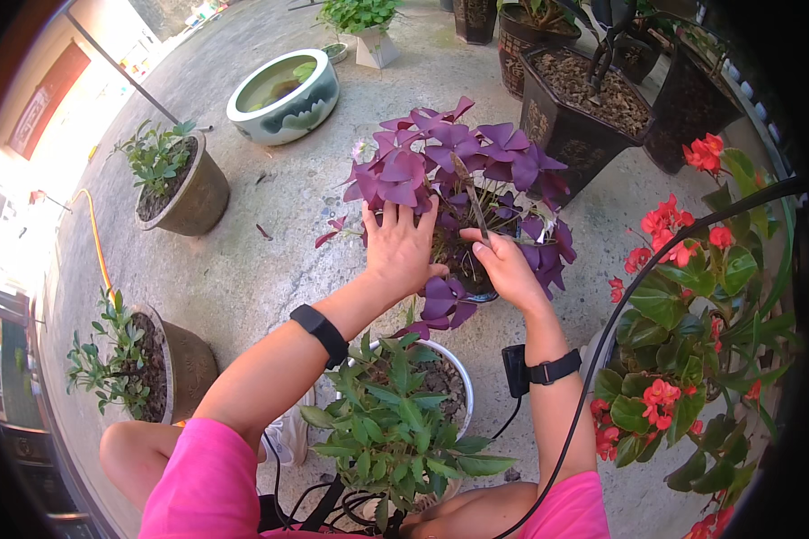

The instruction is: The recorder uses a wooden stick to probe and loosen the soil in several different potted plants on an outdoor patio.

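Note:
A potted purple oxalis [455, 148] with dark three-part leaves and a few pale flowers stands before me. My left hand [399, 249] lies spread against its near left side, fingertips under the leaves, holding nothing that I can see. At the pot's right side, my right hand [505, 266] grips a thin, brown, soil-stained stick-like tool [472, 199]; its broader end points up and away among the leaves. The end inside the hand is hidden. Leaves cover most of the oxalis pot, whose dark rim [482, 297] shows below my right hand.
A leafy green plant [404, 411] in a white-rimmed pot stands between my legs. Potted shrubs [189, 188] are at the left, red-flowered begonias [681, 337] at the right. Behind are a ceramic water bowl [283, 124] and a dark planter [566, 128]. A black cable [620, 303] crosses the right side.

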`<state>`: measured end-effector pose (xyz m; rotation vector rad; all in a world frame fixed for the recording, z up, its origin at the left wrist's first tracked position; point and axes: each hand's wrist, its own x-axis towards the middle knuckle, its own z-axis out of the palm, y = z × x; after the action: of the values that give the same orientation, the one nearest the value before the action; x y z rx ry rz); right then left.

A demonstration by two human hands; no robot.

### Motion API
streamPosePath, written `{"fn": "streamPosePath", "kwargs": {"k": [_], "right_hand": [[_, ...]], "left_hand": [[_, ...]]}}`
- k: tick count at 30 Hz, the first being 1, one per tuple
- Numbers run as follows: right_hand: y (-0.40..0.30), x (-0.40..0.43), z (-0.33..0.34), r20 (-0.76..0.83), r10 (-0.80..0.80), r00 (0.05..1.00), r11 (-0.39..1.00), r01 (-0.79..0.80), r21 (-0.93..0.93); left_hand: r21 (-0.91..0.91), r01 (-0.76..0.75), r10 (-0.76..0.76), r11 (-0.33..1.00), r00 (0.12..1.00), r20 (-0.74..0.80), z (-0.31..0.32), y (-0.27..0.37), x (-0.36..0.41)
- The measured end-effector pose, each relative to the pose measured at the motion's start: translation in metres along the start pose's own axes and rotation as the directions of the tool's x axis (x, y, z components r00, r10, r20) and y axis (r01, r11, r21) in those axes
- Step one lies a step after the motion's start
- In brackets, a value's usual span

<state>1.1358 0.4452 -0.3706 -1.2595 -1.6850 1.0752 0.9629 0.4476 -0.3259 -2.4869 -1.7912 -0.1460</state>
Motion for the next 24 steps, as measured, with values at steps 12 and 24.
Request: {"fn": "streamPosePath", "kwargs": {"k": [12,24], "right_hand": [[0.006,-0.003,-0.004,0.153,0.120,0.981,0.985,-0.137,0.103],[0.007,-0.008,-0.009,0.204,0.132,0.970,0.975,-0.164,0.150]], "left_hand": [[-0.014,0.048,-0.048,0.999,0.999,-0.016,0.005,-0.007,0.001],[0.006,0.012,-0.012,1.000,0.999,-0.034,0.000,-0.001,0.001]]}}
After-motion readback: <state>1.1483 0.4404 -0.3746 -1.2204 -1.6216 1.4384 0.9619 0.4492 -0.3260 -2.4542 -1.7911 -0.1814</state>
